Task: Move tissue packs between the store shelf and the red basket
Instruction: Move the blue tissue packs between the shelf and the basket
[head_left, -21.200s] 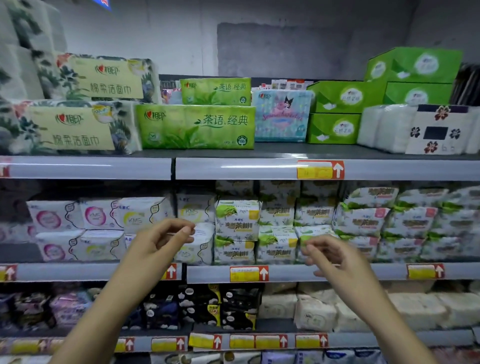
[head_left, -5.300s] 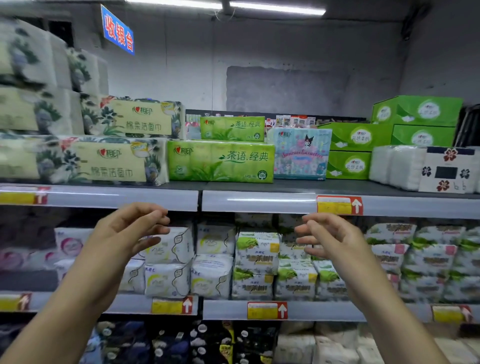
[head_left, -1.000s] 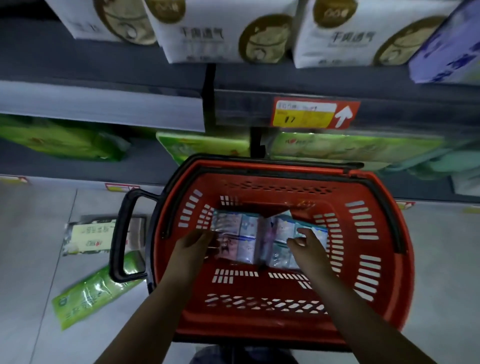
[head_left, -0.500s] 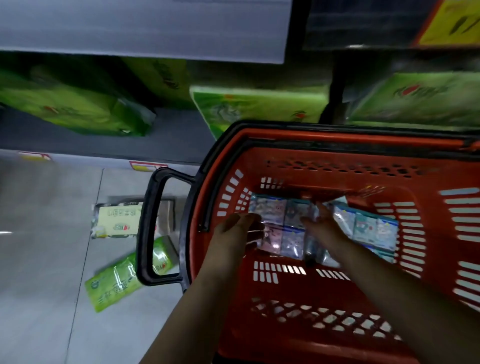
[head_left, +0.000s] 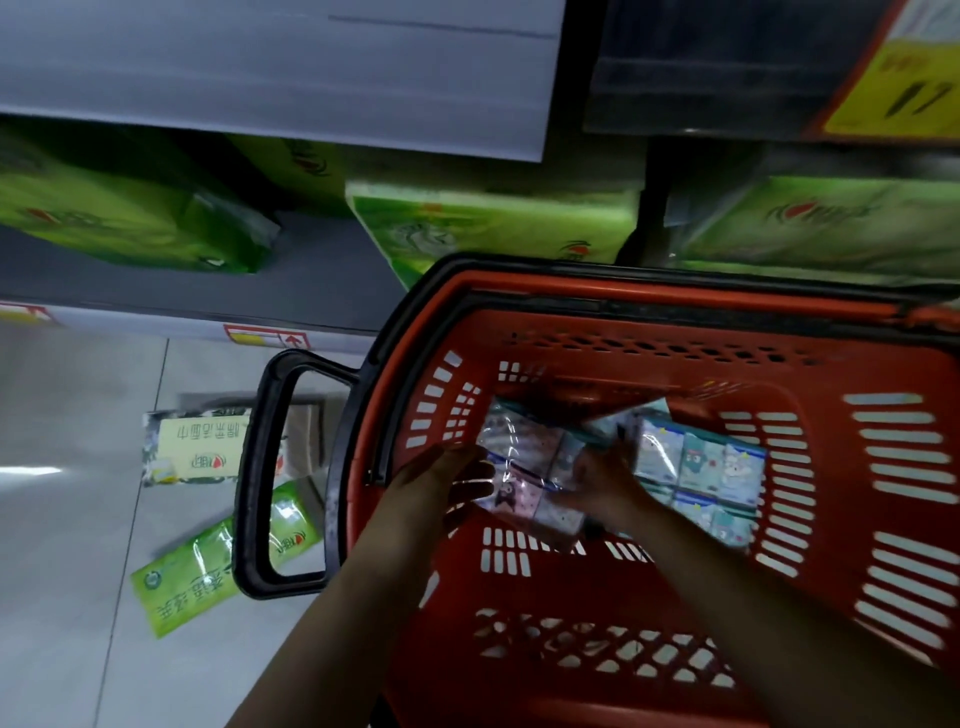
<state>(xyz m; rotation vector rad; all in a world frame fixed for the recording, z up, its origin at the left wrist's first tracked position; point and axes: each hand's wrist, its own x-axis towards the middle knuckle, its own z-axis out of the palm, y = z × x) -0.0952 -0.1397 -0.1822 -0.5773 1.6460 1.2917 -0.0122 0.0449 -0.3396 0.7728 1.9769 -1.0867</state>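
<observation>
The red basket (head_left: 649, 587) stands on the floor in front of the lowest shelf. Inside it, against the far wall, lies a cartoon-print tissue pack (head_left: 691, 462) in clear wrap, bent in the middle, with a pinkish left half and a blue right half. My left hand (head_left: 441, 493) grips the pack's left end. My right hand (head_left: 602, 483) presses on its middle, fingers curled over the fold. Both forearms reach down into the basket and hide the pack's near edge.
The basket's black handle (head_left: 265, 478) sticks out to the left. Two packs lie on the floor beside it, a cream one (head_left: 202, 447) and a green one (head_left: 208, 566). Large green tissue packs (head_left: 488, 228) fill the bottom shelf behind the basket. A yellow price tag (head_left: 898, 78) is at top right.
The view has drawn closer to the basket and shifted left. My right hand slid from the pack's right end to its middle, and the pack's left half has tilted up.
</observation>
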